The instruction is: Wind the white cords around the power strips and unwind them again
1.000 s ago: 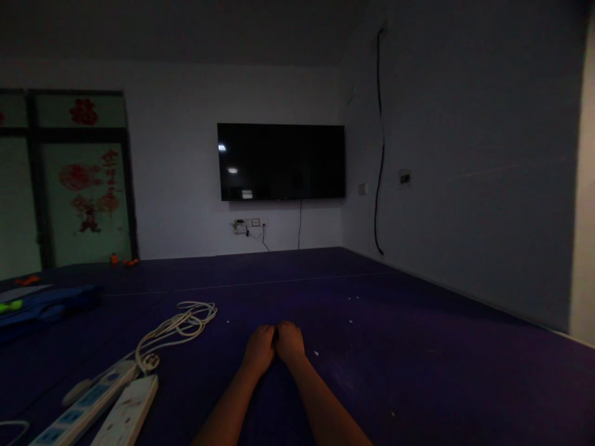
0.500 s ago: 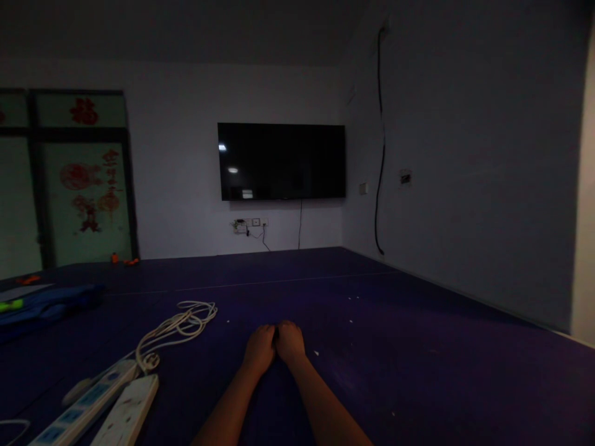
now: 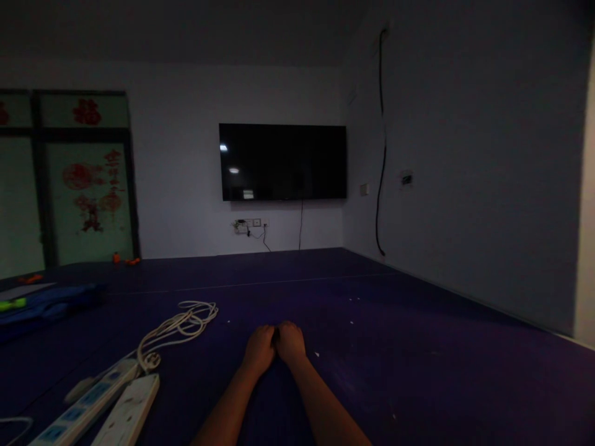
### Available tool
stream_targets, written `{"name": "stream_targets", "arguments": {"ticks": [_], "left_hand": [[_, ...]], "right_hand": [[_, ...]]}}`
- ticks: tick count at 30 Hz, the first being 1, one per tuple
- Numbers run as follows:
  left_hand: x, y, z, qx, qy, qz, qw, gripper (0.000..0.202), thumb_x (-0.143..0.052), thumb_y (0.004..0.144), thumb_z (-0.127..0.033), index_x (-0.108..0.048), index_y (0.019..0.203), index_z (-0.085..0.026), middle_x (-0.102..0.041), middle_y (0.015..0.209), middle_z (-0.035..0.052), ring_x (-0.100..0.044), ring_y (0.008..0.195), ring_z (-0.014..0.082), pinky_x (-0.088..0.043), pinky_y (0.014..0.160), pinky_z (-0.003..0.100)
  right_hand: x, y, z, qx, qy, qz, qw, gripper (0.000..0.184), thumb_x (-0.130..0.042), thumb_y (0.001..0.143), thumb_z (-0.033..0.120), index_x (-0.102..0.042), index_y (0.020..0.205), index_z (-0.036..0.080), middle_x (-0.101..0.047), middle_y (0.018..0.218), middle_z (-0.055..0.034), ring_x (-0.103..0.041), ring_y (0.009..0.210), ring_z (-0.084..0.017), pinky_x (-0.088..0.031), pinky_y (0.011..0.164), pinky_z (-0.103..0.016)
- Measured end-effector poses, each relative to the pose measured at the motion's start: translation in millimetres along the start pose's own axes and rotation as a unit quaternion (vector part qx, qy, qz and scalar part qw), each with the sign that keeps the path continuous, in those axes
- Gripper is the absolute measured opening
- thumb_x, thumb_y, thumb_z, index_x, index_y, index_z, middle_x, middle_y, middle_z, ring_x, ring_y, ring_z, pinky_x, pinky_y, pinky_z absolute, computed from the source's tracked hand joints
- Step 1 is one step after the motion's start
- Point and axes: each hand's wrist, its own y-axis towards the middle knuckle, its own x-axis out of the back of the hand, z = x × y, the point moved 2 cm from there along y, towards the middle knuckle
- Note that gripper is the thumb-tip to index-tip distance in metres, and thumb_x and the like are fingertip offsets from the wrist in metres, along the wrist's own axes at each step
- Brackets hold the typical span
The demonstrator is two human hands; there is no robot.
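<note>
My left hand [image 3: 259, 348] and my right hand [image 3: 290, 342] rest side by side on the dark purple surface [image 3: 395, 347], knuckles touching, both curled into loose fists. The fingers are tucked under, and whether anything is inside them stays hidden in the dim light. Nearest to my left hand lies a coiled white cable [image 3: 179, 324] leading to two white power strips [image 3: 105, 409] at the lower left.
A black wall-mounted screen [image 3: 283, 162] hangs on the far wall above wall sockets [image 3: 248, 225]. A black cable [image 3: 382, 142] runs down the right wall. A blue object [image 3: 44, 303] lies at far left. Glass doors with red decorations [image 3: 88, 186] stand behind it. Small white specks dot the surface.
</note>
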Motion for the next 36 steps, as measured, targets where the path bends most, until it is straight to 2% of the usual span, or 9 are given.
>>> {"name": "stream_targets", "arguments": {"ticks": [4,8,13,17,20,22,25,31,36], "left_hand": [[18.0,2,1,0.044,0.005,-0.063,0.997,0.037,-0.042,0.079,-0.008,-0.062,0.109,-0.017,-0.065,0.111,0.0073,-0.057,0.106,0.0169,-0.037,0.093,0.025],[64.3,8,20,0.133,0.028,-0.157,0.978,0.039,-0.04,0.081,-0.013,-0.058,0.116,-0.013,-0.062,0.117,0.0108,-0.054,0.11,0.0212,-0.036,0.096,0.029],[136.8,-10,70,0.285,0.039,-0.239,0.927,0.044,-0.041,0.08,-0.024,-0.056,0.118,-0.01,-0.062,0.115,0.0188,-0.056,0.108,0.0307,-0.042,0.089,0.04],[171.2,-42,117,0.412,0.02,-0.23,0.881,0.048,-0.045,0.074,-0.027,-0.058,0.115,-0.005,-0.062,0.113,0.0246,-0.057,0.106,0.0377,-0.046,0.08,0.045],[175.6,-61,142,0.481,-0.003,-0.202,0.853,0.048,-0.049,0.067,-0.028,-0.062,0.106,-0.003,-0.063,0.108,0.028,-0.06,0.098,0.0417,-0.049,0.071,0.048],[171.4,-67,153,0.496,-0.023,-0.185,0.848,0.044,-0.052,0.064,-0.029,-0.066,0.097,-0.004,-0.066,0.1,0.0271,-0.064,0.09,0.0392,-0.051,0.065,0.044],[162.5,-68,164,0.499,-0.042,-0.174,0.848,0.04,-0.052,0.062,-0.03,-0.068,0.092,-0.008,-0.069,0.092,0.0236,-0.065,0.085,0.0371,-0.051,0.062,0.042],[152.1,-66,178,0.499,-0.061,-0.175,0.846,0.037,-0.05,0.06,-0.027,-0.068,0.087,-0.01,-0.068,0.089,0.0238,-0.063,0.087,0.0399,-0.05,0.063,0.046],[150.8,-68,187,0.463,-0.071,-0.217,0.856,0.026,-0.047,0.06,-0.02,-0.067,0.073,-0.012,-0.068,0.075,0.0197,-0.065,0.085,0.0371,-0.05,0.064,0.04]], "right_hand": [[1,0,-1,0.004,0.006,0.003,1.0,0.026,-0.045,0.085,0.02,-0.068,0.096,0.015,-0.067,0.101,-0.0132,-0.06,0.101,-0.024,-0.039,0.084,-0.031],[0,0,-1,0.003,0.013,0.002,1.0,0.026,-0.048,0.085,0.025,-0.067,0.101,0.016,-0.066,0.102,-0.0131,-0.058,0.104,-0.024,-0.038,0.087,-0.032],[-3,1,-2,-0.002,0.021,0.002,1.0,0.025,-0.048,0.085,0.025,-0.067,0.1,0.017,-0.067,0.102,-0.0116,-0.057,0.105,-0.024,-0.037,0.088,-0.032],[-4,2,-3,-0.004,0.023,0.004,1.0,0.025,-0.049,0.085,0.026,-0.067,0.1,0.017,-0.066,0.103,-0.0123,-0.057,0.105,-0.023,-0.037,0.088,-0.031],[-4,2,-4,-0.002,0.024,0.006,1.0,0.026,-0.049,0.085,0.025,-0.067,0.101,0.016,-0.066,0.102,-0.0126,-0.057,0.105,-0.024,-0.038,0.089,-0.031],[-4,2,-4,0.001,0.025,0.008,1.0,0.026,-0.049,0.085,0.025,-0.067,0.101,0.016,-0.067,0.102,-0.0121,-0.057,0.105,-0.023,-0.037,0.089,-0.031],[-3,2,-5,0.002,0.026,0.009,1.0,0.027,-0.048,0.085,0.025,-0.066,0.103,0.016,-0.067,0.103,-0.0116,-0.057,0.106,-0.023,-0.037,0.089,-0.031],[-2,2,-5,0.004,0.023,0.009,1.0,0.026,-0.049,0.085,0.025,-0.067,0.102,0.018,-0.067,0.103,-0.0104,-0.058,0.104,-0.023,-0.038,0.088,-0.031],[-2,2,-5,0.008,0.021,0.007,1.0,0.026,-0.048,0.085,0.025,-0.067,0.102,0.018,-0.067,0.103,-0.0103,-0.058,0.104,-0.022,-0.039,0.088,-0.03]]}}
